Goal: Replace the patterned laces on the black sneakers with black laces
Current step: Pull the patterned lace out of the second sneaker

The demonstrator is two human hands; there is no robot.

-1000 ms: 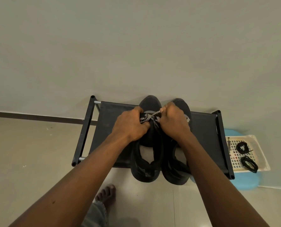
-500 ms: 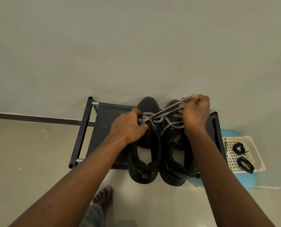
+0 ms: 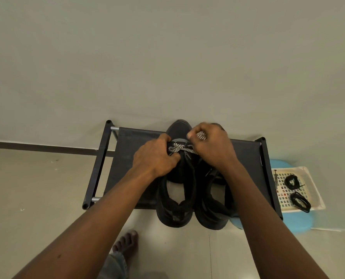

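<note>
Item 1: black metal-framed shoe rack with a dark fabric shelf (image 3: 139, 150); stands on the beige tiled floor (image 3: 36, 188), back edge against the pale grey-green wall (image 3: 167, 57).

Item 2: left black fabric sneaker (image 3: 175, 208) and right black fabric sneaker (image 3: 214, 216); close side by side on the shelf, toes to the wall, heels overhanging the near edge.

Item 3: black-and-white patterned rope lace (image 3: 177, 148); lies across the forepart of the left black fabric sneaker and runs between the 2 hands; which eyelets it passes through cannot be told.

Item 4: left hand (image 3: 155, 158); over the tongue of the left black fabric sneaker, fingers curled and gripping the lace at its left end.

Item 5: right hand (image 3: 214, 146); above the toe of the right black fabric sneaker, fingers clenched round a gathered bunch of the same lace, a tuft of it showing inside the fist.

Item 6: white perforated plastic tray (image 3: 313, 188); right of the rack, resting on a light blue rounded plastic stool (image 3: 296, 221); holds the far coiled black lace (image 3: 291, 181) and the near coiled black lace (image 3: 300, 202), just apart from each other; a small metal spring (image 3: 275, 179) lies along the tray's left rim.

Item 7: bare foot (image 3: 127, 245) on the floor, near the sneaker heels; grey trouser hem (image 3: 115, 264) above it.
</note>
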